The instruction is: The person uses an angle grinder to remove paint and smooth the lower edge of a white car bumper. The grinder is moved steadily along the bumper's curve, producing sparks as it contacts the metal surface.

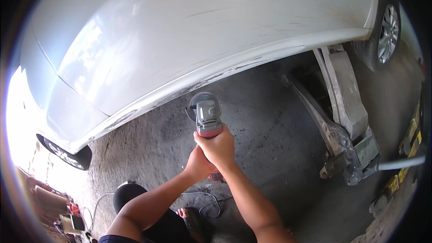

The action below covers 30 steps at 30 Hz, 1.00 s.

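Both my hands are wrapped round an angle grinder (pixel 209 113) with a grey head and a red body. My right hand (pixel 218 147) grips it just behind the head, and my left hand (pixel 198 164) holds it lower down, partly hidden behind the right. The round disc (pixel 203 96) and its guard point away from me, toward the lower sill of a white car (pixel 148 31). Whether disc and sill touch I cannot tell. Dark scratches mark the car's side, and the sill (pixel 198 77) shows scraped, bare patches.
A metal floor jack (pixel 344 121) with a pale handle (pixel 400 164) stands under the sill at the right. Car wheels show at the right (pixel 388 33) and left (pixel 65 152). A cord (pixel 211 194) loops over the floor by my foot. Boxes and tools (pixel 69 218) lie at lower left.
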{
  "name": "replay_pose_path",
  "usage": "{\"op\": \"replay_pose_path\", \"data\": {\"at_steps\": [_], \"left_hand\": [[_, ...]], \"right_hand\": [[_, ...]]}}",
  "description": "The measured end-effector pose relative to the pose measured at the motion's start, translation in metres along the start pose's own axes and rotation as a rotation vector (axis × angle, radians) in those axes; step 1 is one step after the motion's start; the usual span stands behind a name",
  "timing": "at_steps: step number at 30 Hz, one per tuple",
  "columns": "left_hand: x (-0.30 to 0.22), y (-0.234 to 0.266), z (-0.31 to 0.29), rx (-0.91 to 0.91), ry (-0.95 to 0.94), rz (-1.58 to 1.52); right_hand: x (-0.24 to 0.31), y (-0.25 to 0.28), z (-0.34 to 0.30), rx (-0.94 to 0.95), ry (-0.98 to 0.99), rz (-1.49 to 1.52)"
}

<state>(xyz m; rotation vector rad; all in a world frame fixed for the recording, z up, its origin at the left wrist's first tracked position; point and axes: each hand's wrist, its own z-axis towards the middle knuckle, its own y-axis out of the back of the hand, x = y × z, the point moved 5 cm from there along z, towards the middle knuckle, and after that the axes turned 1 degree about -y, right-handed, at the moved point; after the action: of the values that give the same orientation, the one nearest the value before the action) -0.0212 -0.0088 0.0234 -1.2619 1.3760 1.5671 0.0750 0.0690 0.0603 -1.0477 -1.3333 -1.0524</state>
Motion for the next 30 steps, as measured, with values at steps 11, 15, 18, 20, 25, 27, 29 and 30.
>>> {"op": "replay_pose_path", "data": {"at_steps": [11,15,18,20,25,27,29,30], "left_hand": [[0.004,0.0,0.014,-0.013,-0.044,-0.085],[0.006,0.001,0.022,-0.022,-0.073,-0.184],[-0.003,0.002,0.023,-0.013,-0.07,-0.138],[-0.012,0.004,0.02,-0.017,-0.076,-0.098],[-0.014,0.005,0.021,-0.012,-0.091,-0.184],[-0.02,0.005,0.02,0.015,-0.044,-0.161],[-0.024,0.005,0.018,0.025,-0.022,-0.166],[-0.024,0.004,0.018,0.024,-0.032,-0.194]], "right_hand": [[0.008,-0.003,0.014,-0.017,0.067,-0.07],[0.019,-0.003,0.017,-0.007,0.069,-0.082],[0.019,-0.005,0.022,0.012,0.071,-0.074],[0.02,-0.009,0.022,0.028,0.075,-0.087],[0.024,-0.012,0.022,0.037,0.045,-0.107],[0.027,-0.01,0.022,0.028,0.042,-0.158],[0.031,-0.009,0.02,0.029,0.027,-0.196],[0.036,-0.008,0.018,0.029,0.011,-0.204]]}}
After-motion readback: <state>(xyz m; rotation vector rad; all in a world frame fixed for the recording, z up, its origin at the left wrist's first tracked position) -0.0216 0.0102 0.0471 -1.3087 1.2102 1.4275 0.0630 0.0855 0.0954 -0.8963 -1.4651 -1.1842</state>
